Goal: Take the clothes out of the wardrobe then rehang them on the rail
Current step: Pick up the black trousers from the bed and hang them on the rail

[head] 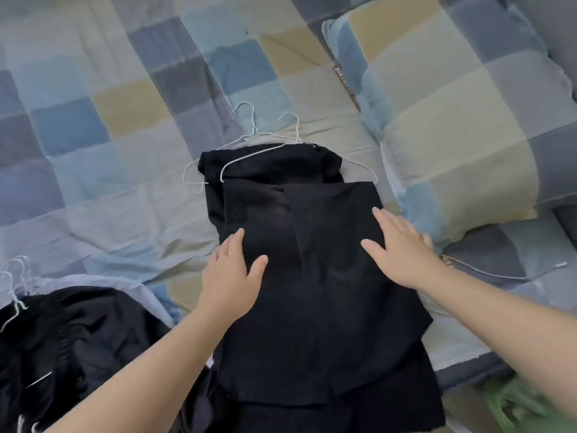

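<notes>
**Clerk:** What is hidden or cut off?

**Inspector:** The black garments [312,276] lie stacked on the bed [93,189]. Their lower edge runs out of the bottom of the view. There appear to be at least two layers, but the number cannot be told. Two wire hangers [249,132] show hooks and shoulders at the top, with the rest under the cloth. A second dark pile [71,345], with its own hangers, is cut off at the lower left corner.

**Clerk:** The hands?

**Inspector:** The left hand [232,273] and right hand [402,248] lie flat on the stack with fingers straight, holding nothing.

**Clerk:** Surroundings?

**Inspector:** A checked pillow [452,120] lies to the right of the stack. A loose hanger [487,270] lies just beyond the right wrist. A green object [515,407] at the lower right is too blurred to identify.
</notes>
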The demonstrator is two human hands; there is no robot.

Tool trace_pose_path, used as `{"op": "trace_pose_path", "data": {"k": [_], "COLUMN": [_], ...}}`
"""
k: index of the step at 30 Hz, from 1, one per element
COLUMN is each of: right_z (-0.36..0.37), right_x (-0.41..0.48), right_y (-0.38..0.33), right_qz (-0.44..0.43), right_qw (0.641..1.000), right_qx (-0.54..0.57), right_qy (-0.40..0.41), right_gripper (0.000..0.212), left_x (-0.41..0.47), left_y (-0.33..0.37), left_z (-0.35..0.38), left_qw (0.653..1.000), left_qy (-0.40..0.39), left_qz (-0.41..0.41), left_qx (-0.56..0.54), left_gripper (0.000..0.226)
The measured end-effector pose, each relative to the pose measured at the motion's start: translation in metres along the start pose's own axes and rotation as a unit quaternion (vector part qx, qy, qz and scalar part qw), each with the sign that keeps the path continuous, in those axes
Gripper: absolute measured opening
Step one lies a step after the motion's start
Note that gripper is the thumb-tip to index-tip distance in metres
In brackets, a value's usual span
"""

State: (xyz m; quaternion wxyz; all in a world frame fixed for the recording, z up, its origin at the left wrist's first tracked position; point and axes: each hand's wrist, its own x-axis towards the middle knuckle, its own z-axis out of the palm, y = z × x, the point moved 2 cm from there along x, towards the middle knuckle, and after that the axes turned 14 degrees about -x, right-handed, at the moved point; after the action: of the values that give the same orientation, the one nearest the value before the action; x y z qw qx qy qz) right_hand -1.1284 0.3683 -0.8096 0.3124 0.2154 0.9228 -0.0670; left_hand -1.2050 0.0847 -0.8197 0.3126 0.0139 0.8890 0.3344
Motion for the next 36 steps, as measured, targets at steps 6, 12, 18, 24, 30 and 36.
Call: {"op": "trace_pose_path", "data": {"k": [6, 12, 18, 24, 30, 36], "right_z": [0.025, 0.035, 0.037, 0.027, 0.027, 0.005], "right_x": [0.128, 0.203, 0.225, 0.236, 0.233, 0.205], "right_y": [-0.007, -0.008, -0.003, 0.004, 0.009, 0.012], "right_qz": [0.031, 0.064, 0.068, 0.091, 0.071, 0.080], "right_qw": [0.998, 0.998, 0.997, 0.993, 0.994, 0.978], "right_qx": [-0.005, -0.005, 0.006, 0.058, 0.059, 0.125], "right_qy": [0.046, 0.023, 0.029, 0.046, 0.052, 0.148], "right_gripper": [0.067, 0.069, 0.074, 0.073, 0.014, 0.025], "left_x": [0.116, 0.185, 0.214, 0.222, 0.220, 0.198], "left_y": [-0.019, -0.009, 0.003, 0.007, 0.007, 0.013], "left_z": [0.011, -0.006, -0.012, -0.014, -0.022, -0.034], "left_qw": [0.994, 0.981, 0.986, 0.986, 0.972, 0.969], "left_qy": [0.073, 0.141, 0.126, 0.125, 0.166, 0.174], "left_qz": [0.012, 0.024, -0.009, -0.044, -0.071, -0.050], "left_qx": [-0.085, -0.131, -0.104, -0.106, -0.148, -0.169], "left_gripper": [0.072, 0.073, 0.062, 0.050, 0.026, 0.022]}}
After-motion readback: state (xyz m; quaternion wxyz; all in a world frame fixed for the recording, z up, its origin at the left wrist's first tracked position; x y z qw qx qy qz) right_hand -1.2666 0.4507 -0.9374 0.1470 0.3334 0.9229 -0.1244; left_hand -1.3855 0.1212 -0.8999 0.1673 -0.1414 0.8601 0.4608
